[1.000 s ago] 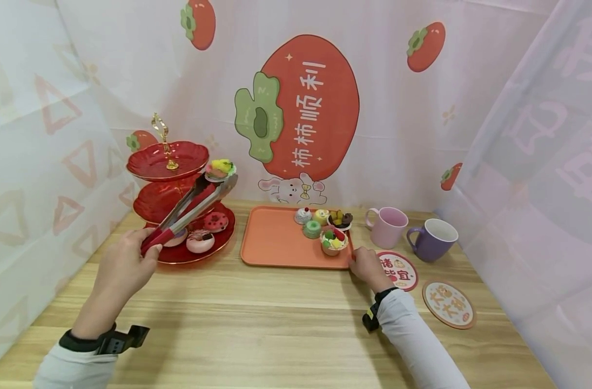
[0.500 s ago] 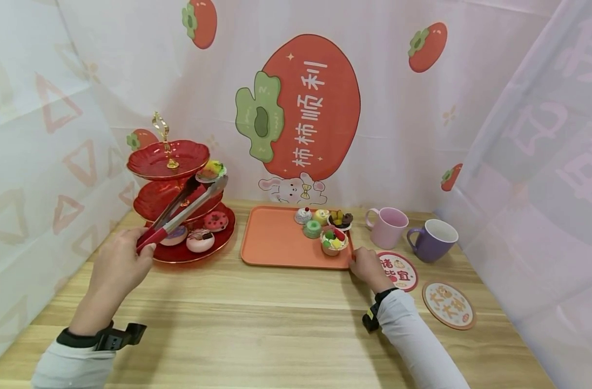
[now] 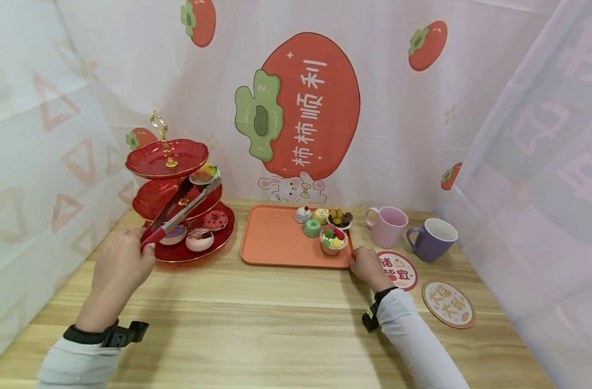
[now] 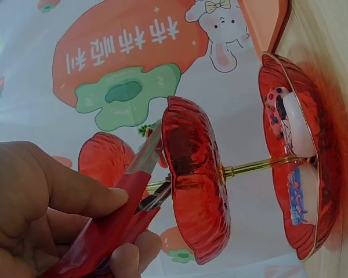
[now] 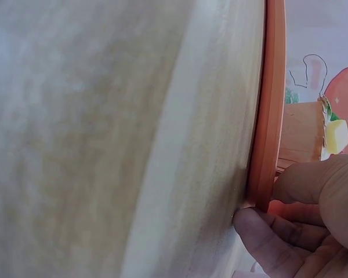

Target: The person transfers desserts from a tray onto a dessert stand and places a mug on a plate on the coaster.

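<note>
My left hand grips metal tongs with red handles. Between the tong tips is a small fruit tart with yellow and green topping. It is at the right side of the red three-tier stand, between the top and middle tiers; whether it touches the middle tier I cannot tell. In the left wrist view the middle tier hides most of the tart. Donuts, one of them pink-iced, lie on the bottom tier. My right hand pinches the front right corner of the orange tray.
On the tray's right side sit several toy desserts, among them a fruit tart and a green cake. Right of it stand a pink mug and a purple mug, with two round coasters in front. Printed cloth hangs behind.
My left hand's tongs have carried the fruit tart leftward and slightly down, in toward the stand's middle tier. The right hand and the tray have stayed put.
</note>
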A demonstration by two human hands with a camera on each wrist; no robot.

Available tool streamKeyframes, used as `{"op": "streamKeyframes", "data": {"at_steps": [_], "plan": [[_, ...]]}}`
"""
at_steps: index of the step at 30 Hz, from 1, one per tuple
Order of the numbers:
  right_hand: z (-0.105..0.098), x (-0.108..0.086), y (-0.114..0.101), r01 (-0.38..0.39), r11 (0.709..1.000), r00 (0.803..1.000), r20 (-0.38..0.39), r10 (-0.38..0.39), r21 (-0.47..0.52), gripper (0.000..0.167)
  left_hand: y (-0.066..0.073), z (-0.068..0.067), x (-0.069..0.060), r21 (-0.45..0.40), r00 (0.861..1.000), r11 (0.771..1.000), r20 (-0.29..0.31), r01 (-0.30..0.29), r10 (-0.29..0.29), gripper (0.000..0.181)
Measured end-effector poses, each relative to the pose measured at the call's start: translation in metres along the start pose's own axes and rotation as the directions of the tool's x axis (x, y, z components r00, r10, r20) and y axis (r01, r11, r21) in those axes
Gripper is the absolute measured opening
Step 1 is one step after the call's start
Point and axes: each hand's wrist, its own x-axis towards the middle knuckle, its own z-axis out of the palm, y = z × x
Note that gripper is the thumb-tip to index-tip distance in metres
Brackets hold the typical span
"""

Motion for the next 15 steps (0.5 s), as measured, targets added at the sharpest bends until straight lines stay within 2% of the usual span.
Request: {"op": "streamKeyframes", "data": {"at_steps": [7, 11, 15], "plan": [[-0.0013, -0.0019, -0.0003, 0.028, 0.999, 0.999, -0.029, -0.027, 0.027, 0.027, 0.0051, -0.0017, 0.0016, 0.019, 0.998, 0.999, 0.042, 0.046, -0.047, 0.018], [-0.0011, -0.0008, -0.0002, 0.017, 1.000, 1.000, -0.014, -0.017, 0.018, 0.028, 0.0073, -0.0029, 0.0022, 0.017, 0.997, 0.999, 0.064, 0.041, -0.042, 0.010], [0.0001, 0.0002, 0.0004, 0.011, 1.000, 1.000, -0.008, -0.010, 0.002, 0.029, 0.0086, -0.0043, 0.0017, 0.008, 0.997, 0.999, 0.074, 0.037, -0.038, 0.010]]}}
